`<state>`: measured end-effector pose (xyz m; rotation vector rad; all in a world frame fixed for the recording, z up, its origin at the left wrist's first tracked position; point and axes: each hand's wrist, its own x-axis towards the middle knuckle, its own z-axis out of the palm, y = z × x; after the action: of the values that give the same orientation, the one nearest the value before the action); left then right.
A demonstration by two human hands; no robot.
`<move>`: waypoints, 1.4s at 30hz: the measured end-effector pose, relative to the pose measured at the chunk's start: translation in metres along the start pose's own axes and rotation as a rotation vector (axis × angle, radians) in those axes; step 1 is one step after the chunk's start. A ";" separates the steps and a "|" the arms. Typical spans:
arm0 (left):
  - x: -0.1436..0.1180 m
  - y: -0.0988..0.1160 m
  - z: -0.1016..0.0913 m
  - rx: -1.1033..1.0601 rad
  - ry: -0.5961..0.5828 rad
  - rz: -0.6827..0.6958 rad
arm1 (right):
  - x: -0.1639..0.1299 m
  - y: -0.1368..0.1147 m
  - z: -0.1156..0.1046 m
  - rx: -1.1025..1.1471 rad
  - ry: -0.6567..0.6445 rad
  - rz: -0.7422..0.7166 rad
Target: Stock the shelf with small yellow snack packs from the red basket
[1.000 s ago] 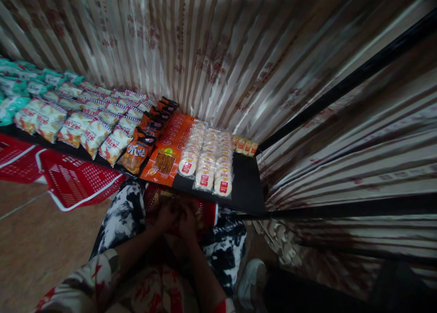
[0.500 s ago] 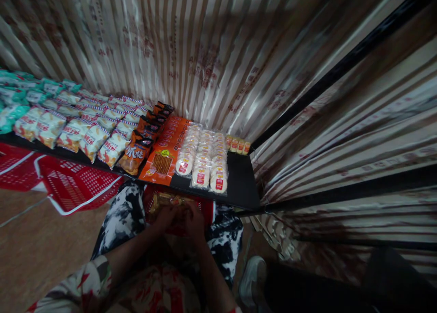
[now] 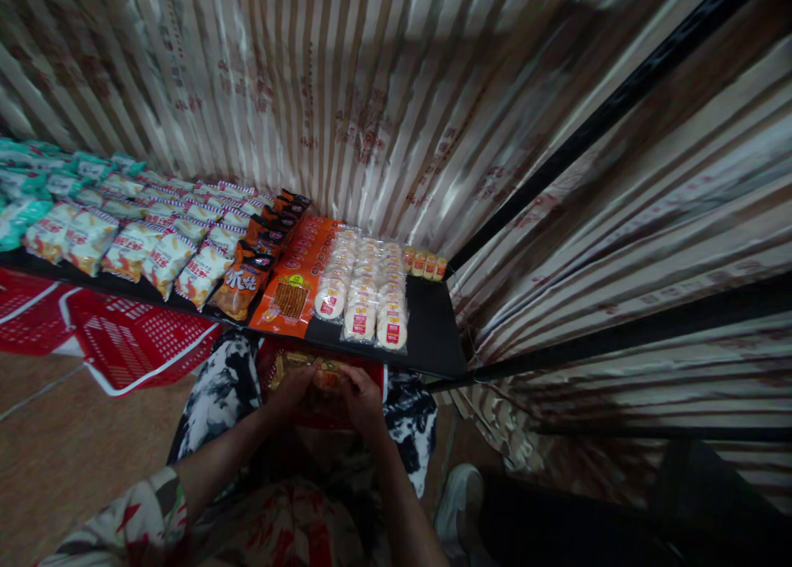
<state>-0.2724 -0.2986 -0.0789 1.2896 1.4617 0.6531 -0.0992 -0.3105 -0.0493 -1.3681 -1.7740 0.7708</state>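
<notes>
Over the red basket point(image 3: 340, 421) at my lap, my left hand point(image 3: 295, 388) and my right hand point(image 3: 364, 395) are close together. Between them is a small yellow-and-red snack packet point(image 3: 327, 377), its right end pinched by my right fingers. The left fingers close on its other side, though shadow hides part of them. More golden-wrapped packets point(image 3: 278, 371) lie in the basket by my left hand. Just beyond, on the black shelf point(image 3: 436, 323), several similar small packets point(image 3: 426, 265) stand in a row at the back right.
Clear-wrapped round white crackers point(image 3: 359, 321) stand in columns beside an orange pretzel-stick bag point(image 3: 290, 299). Leftward come brown-orange bags point(image 3: 238, 282), white snack bags point(image 3: 167, 257) and teal bags point(image 3: 21, 220). Red baskets point(image 3: 142, 344) sit below the shelf. A black pole point(image 3: 557, 154) slants across the striped curtain point(image 3: 371, 96).
My right hand has shifted slightly right, and the packet between my hands shows more clearly. The view has moved a little; the goods on the shelf look the same.
</notes>
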 end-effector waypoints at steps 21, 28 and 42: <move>0.020 0.108 -0.018 0.177 -0.148 0.087 | 0.021 -0.034 -0.052 -0.255 -0.081 -0.074; 0.032 0.138 0.000 0.049 -0.202 0.080 | 0.027 -0.031 -0.072 -0.206 0.028 -0.026; 0.056 0.181 0.047 -0.084 -0.312 0.211 | 0.039 -0.005 -0.105 -0.145 0.356 0.166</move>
<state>-0.1548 -0.2070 0.0479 1.4206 1.0446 0.6122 -0.0184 -0.2724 0.0185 -1.6503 -1.4722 0.4533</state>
